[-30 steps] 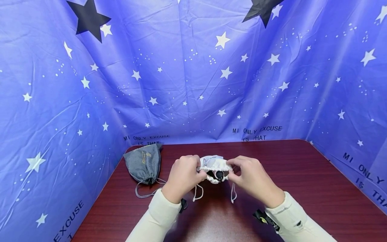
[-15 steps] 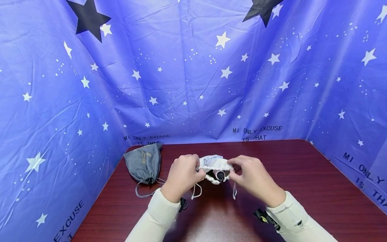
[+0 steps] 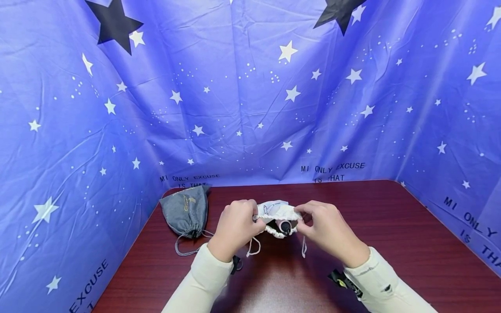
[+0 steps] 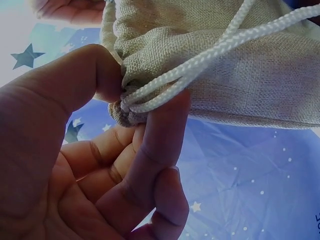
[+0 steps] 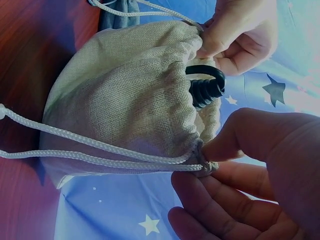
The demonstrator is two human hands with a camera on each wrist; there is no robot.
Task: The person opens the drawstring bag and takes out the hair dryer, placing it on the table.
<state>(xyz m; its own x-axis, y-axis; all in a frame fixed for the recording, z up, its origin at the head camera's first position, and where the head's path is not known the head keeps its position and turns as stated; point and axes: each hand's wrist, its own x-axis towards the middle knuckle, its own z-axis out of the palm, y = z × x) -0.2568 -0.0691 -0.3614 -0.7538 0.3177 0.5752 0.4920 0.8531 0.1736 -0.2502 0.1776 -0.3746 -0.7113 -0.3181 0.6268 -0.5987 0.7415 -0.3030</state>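
A cream-white drawstring bag (image 3: 275, 209) stands on the table with its mouth held apart. My left hand (image 3: 239, 227) pinches the gathered rim on the left, thumb and index finger on the cloth where the white cords (image 4: 200, 56) come out. At the opposite corner of the rim, my right hand (image 3: 328, 230) pinches the hem between thumb and fingers. Inside the mouth shows a pale pinkish round end with a black ribbed cord sleeve (image 5: 206, 94), its black cable bent over in a loop. The rest of that object is hidden by the bag.
To the left on the dark red table (image 3: 391, 226) lies a grey drawstring bag (image 3: 187, 213) with a gold print, its neck drawn together and its cords loose. A blue star-patterned curtain (image 3: 242, 108) surrounds the table at the back and sides.
Both hands have spread slightly apart, so the bag's mouth is a little wider and more of the pinkish end shows. The hanging cords have swung slightly. The grey bag stays put.
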